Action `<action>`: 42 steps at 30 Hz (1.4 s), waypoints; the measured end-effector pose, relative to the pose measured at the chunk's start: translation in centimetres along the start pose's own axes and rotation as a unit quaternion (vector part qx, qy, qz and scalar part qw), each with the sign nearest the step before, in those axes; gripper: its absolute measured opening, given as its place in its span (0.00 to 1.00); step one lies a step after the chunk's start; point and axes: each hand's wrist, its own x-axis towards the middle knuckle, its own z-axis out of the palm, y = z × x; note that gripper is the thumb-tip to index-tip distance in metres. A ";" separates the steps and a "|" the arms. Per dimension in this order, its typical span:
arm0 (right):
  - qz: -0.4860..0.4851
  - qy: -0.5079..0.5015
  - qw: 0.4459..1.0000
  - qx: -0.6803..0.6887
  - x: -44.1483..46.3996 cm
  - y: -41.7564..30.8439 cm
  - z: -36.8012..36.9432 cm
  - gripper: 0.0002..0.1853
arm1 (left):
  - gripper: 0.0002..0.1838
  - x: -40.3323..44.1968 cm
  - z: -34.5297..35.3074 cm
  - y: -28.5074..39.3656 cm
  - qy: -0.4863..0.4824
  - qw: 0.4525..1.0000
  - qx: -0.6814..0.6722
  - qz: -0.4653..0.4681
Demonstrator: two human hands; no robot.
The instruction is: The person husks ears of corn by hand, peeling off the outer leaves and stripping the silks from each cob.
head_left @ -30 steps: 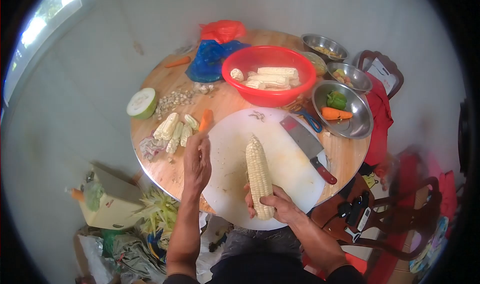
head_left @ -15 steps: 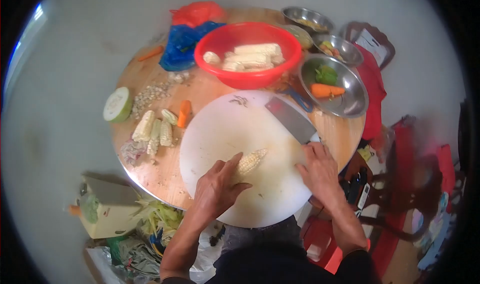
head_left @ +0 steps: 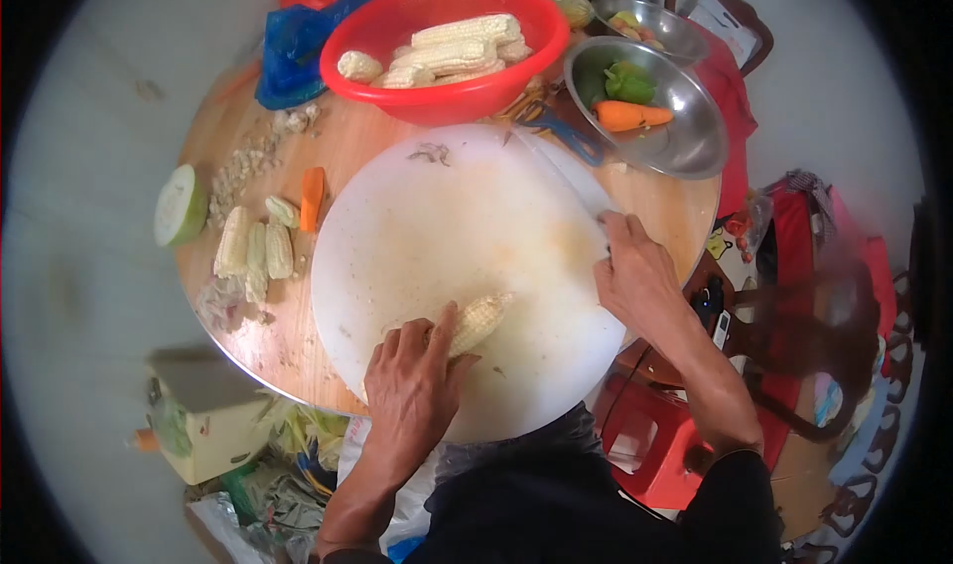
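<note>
In the head view, a cob (head_left: 480,324) is held down on the round white board (head_left: 417,226) by the left hand (head_left: 412,370), the fingers curved over it and the tip left uncovered. The cleaver (head_left: 568,174) is gripped by the right hand (head_left: 635,266), closed around the handle at the board's right side; its blade is seen nearly edge-on. The board is carried by the wooden bench (head_left: 298,316). To its left, corn pieces (head_left: 233,243), a carrot piece (head_left: 312,199) and a cut gourd (head_left: 182,207) are laid out. Beyond the board, more cobs (head_left: 457,56) are held in the red basin (head_left: 447,99); to the right, a carrot (head_left: 631,116) and a green pepper (head_left: 630,82) are contained in a steel bowl (head_left: 700,117).
</note>
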 end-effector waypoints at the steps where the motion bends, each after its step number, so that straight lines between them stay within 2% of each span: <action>1: -0.001 -0.005 1.000 0.000 -0.6 -0.4 -0.3 0.18 | 0.34 0.0 0.1 0.0 -0.003 1.000 -0.001 -0.004; 3: -0.025 0.031 0.994 0.104 -2.0 -1.1 -0.8 0.13 | 0.32 0.2 0.2 0.1 0.000 1.000 -0.010 0.000; 4: -0.022 0.029 0.994 0.103 -2.9 -1.6 -1.1 0.13 | 0.32 0.2 0.2 0.1 -0.003 1.000 -0.012 0.000; 6: -0.026 -0.044 0.983 0.174 -4.5 -2.7 -1.3 0.09 | 0.31 0.3 0.1 0.3 0.007 1.000 -0.020 -0.007; 13: -0.053 -0.070 0.968 0.234 -6.5 -5.4 0.0 0.07 | 0.31 0.6 -0.1 0.7 0.000 0.999 -0.016 -0.027; 26: -0.078 -0.049 0.982 0.163 -6.7 -6.6 -0.3 0.07 | 0.30 0.4 0.2 0.8 0.012 0.999 -0.015 -0.026; 35: -0.086 -0.060 0.979 0.175 -6.6 -6.2 -0.2 0.07 | 0.30 0.3 0.3 0.9 0.015 0.999 -0.013 -0.026; 42: -0.084 -0.097 0.984 0.123 -6.6 -6.9 -0.8 0.07 | 0.30 0.3 0.3 0.9 0.017 1.000 -0.010 -0.017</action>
